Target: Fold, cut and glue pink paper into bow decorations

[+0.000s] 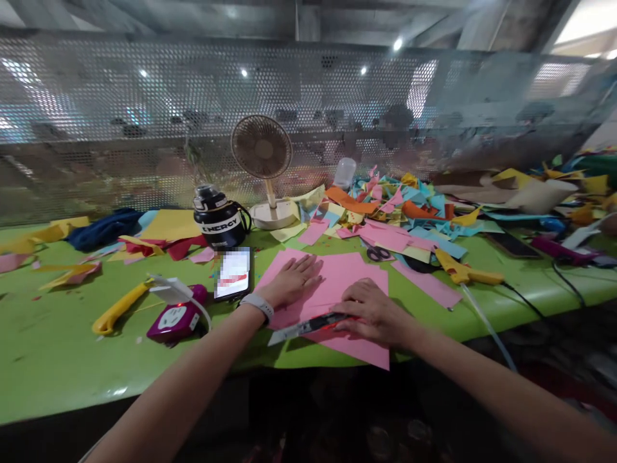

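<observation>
Sheets of pink paper (337, 270) lie at the table's front edge, partly overlapping. My left hand (295, 281) rests flat on the upper left of the pink paper, fingers stretched out, with a light band on the wrist. My right hand (369, 312) is closed around a utility knife (308, 326) with a black and red handle. Its long, wide blade points left, just over the paper's lower part and near the front edge. Whether the blade touches the paper, I cannot tell.
Left of the paper are a phone (234, 274), a purple power socket (176, 321) and a yellow-handled tool (120, 308). Behind stand a black jug (219, 222) and a fan (263, 148). Scissors (378, 253), paper scraps (385, 206) and a yellow glue gun (463, 270) lie to the right.
</observation>
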Motion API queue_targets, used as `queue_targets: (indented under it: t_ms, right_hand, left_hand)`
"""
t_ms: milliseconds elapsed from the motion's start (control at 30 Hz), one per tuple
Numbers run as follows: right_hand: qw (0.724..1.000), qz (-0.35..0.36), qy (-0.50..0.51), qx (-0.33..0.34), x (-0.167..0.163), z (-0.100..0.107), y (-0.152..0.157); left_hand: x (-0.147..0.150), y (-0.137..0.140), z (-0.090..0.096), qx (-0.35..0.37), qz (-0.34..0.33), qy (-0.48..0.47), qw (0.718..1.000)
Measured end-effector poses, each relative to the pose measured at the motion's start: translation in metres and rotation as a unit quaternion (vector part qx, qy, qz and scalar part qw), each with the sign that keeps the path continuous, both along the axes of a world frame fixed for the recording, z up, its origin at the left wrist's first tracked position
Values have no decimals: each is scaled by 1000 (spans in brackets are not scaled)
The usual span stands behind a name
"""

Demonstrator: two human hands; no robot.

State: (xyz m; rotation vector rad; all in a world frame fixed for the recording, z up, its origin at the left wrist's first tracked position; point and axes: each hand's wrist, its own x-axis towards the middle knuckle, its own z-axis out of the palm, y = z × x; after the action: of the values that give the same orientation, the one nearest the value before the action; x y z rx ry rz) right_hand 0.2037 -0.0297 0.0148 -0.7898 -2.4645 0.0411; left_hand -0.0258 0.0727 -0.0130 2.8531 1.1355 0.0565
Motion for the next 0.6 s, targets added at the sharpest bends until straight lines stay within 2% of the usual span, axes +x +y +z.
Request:
queue_targets:
  t_ms: [67,133,200,300,400,600]
  right_hand:
    - [997,-69,38,24,10,6,13]
    - [981,-185,56,27,23,12,35]
    - [947,-318,39,-3,35,17,61]
    - [897,-440,-19,-41,48,24,94]
    - [862,-501,-44,-58,53,28,112]
    - [827,-558,-50,-46,49,22,119]
  left_hand:
    - [0,0,-2,12,-7,2,1000]
    - [0,0,-4,33,-8,-4,999]
    - [1,0,-5,35,-7,-8,999]
    - [1,0,-4,24,-4,-10,1000]
    - [1,-1,-2,14,-9,-22,1000]
    - [2,-4,4,-23,14,-38,999]
